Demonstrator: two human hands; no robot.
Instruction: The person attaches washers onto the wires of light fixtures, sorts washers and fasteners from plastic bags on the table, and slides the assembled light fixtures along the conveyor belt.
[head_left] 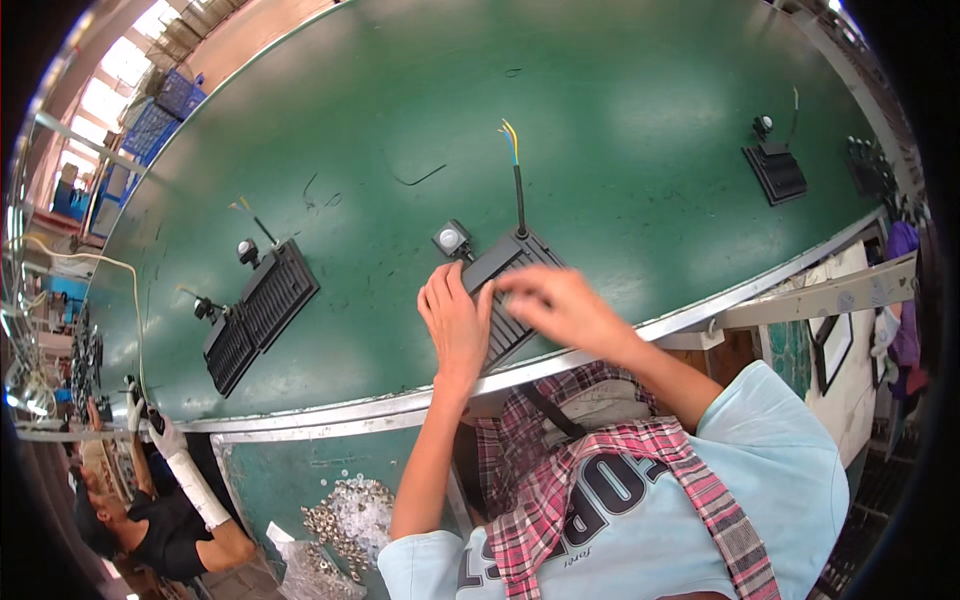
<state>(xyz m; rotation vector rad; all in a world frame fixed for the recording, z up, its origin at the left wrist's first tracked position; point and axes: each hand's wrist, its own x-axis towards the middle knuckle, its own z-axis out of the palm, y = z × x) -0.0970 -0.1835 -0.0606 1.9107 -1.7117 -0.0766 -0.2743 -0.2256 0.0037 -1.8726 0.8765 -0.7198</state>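
With the finned black floodlight [505, 342] near the counter's [640, 180] 6 o'clock edge, the left hand [455, 325], laid over it, grip unclear, should steady it, sparing the sensor head [452, 238] at half past ten, while the curled, blurred right hand [568, 308], contents untellable, works gently.

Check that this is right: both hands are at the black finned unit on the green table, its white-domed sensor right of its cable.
Not quite: the head view shows the white-domed sensor left of the cable. The rest stands: left hand and right hand are at the black finned unit on the green table.
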